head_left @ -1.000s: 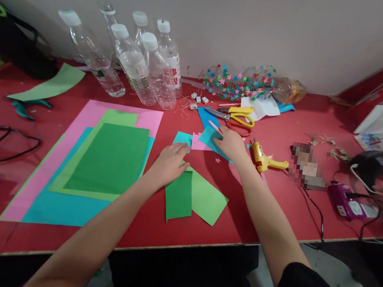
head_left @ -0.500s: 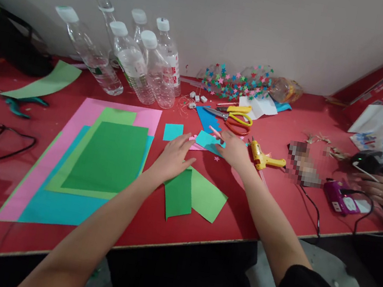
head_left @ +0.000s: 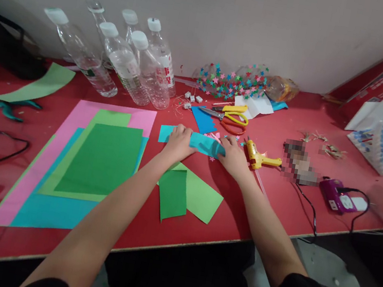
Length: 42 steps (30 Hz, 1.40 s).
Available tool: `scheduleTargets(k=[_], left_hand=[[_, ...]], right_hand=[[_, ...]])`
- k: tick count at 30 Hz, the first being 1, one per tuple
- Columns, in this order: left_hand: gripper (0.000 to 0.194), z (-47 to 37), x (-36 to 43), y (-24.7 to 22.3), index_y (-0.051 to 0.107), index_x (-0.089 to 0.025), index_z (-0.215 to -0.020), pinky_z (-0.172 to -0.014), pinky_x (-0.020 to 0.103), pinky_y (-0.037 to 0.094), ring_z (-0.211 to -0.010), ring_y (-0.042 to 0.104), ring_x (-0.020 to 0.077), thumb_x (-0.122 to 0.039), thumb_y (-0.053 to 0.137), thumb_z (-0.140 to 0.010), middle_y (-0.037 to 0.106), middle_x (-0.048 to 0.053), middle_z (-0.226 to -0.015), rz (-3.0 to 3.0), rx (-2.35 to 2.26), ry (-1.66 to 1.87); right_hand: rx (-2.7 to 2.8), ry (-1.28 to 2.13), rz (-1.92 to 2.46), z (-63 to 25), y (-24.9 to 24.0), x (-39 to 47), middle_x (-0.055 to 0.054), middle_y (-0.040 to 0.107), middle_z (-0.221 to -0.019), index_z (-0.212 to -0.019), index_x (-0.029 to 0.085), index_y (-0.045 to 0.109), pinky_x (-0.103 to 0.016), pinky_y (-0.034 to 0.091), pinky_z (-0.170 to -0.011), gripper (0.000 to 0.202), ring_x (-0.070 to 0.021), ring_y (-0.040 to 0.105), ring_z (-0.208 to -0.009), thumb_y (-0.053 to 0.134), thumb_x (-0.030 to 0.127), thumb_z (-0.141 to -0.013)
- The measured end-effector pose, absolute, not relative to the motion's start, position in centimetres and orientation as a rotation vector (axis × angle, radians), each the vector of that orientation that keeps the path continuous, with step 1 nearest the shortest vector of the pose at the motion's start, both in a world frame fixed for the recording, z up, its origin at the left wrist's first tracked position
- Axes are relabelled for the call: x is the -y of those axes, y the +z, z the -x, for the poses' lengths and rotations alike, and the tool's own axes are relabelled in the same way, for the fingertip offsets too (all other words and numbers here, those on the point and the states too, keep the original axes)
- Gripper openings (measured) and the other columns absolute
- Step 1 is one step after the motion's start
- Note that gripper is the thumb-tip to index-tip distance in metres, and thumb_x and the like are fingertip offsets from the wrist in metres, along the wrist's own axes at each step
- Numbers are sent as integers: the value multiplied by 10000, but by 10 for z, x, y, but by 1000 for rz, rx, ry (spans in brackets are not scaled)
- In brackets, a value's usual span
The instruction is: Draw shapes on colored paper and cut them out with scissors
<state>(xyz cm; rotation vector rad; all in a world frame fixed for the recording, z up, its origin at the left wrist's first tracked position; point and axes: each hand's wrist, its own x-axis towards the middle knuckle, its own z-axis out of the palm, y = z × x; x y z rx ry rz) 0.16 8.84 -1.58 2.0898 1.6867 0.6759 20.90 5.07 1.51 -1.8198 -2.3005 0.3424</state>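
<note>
A light-blue paper strip [head_left: 206, 144] spans the gap between my two hands, low over the red table. My left hand [head_left: 180, 142] grips its left end, fingers curled. Its right end is pinched in my right hand [head_left: 234, 157]. Another light-blue paper piece [head_left: 165, 134] lies left of my left hand, partly covered by it. Just behind the strip are small pink paper bits and what looks like a pink pen, mostly hidden. Nearer to me lie a dark green sheet [head_left: 173, 195] and a light green sheet [head_left: 204, 196], overlapping.
Large coloured sheets [head_left: 99, 162] are stacked on the left, with plastic bottles [head_left: 134, 64] behind. Scissors [head_left: 235, 118], a yellow glue gun [head_left: 259, 156] and a star-covered bottle [head_left: 232, 80] lie beyond my hands. A purple power strip [head_left: 340, 195] sits at right.
My right hand no longer holds the pink pen and now grips the blue strip. My left hand has also closed on it. A co-worker's hand at the right has left the view.
</note>
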Motion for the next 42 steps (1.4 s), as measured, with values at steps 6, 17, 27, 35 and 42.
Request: scheduleTargets(k=[6,17,27,35,42], left_hand=[[175,8,-84,-10,508,-201,-881,-776,312,484,-810,566,163,-188,598,-731,571,-8,-832,-1880,-1507,878],[187,55,-87,16,502,-189,-818,-492,196,480,-601,631,122,-126,589,-665,623,-9,-744,-723,-1290,1566],[172,50,-76,6,513,-177,-822,-487,214,517,-621,657,140,-111,586,-681,622,-1,-753,-640,-1287,1541],[246,43,-74,4,503,-181,-845,-489,226,534,-604,623,130,-155,636,-639,606,-12,-744,-747,-1271,1491],[268,34,-72,-1,513,-201,-862,-507,227,533,-599,573,118,-177,641,-627,594,-30,-740,-912,-1322,1423]], right_hand=[[2161,285,1782,-206,18,-52,-117,543,-1201,-1148,165,561,-289,450,-738,305,-228,607,-963,475,189,-857],[2652,606,1510,-216,31,-31,-60,691,-1173,-1179,235,645,-287,460,-836,448,-207,653,-1032,399,69,-844],[2610,426,1880,-229,37,-22,-69,503,-1437,-1317,190,566,-372,523,-859,545,-264,627,-1146,330,19,-855],[2527,551,1914,-241,38,-32,-61,630,-1301,-1275,238,588,-347,512,-875,512,-244,619,-1152,384,34,-852],[2275,335,2014,-231,32,-40,-77,528,-1414,-1266,202,575,-352,487,-876,464,-255,587,-1157,357,68,-879]])
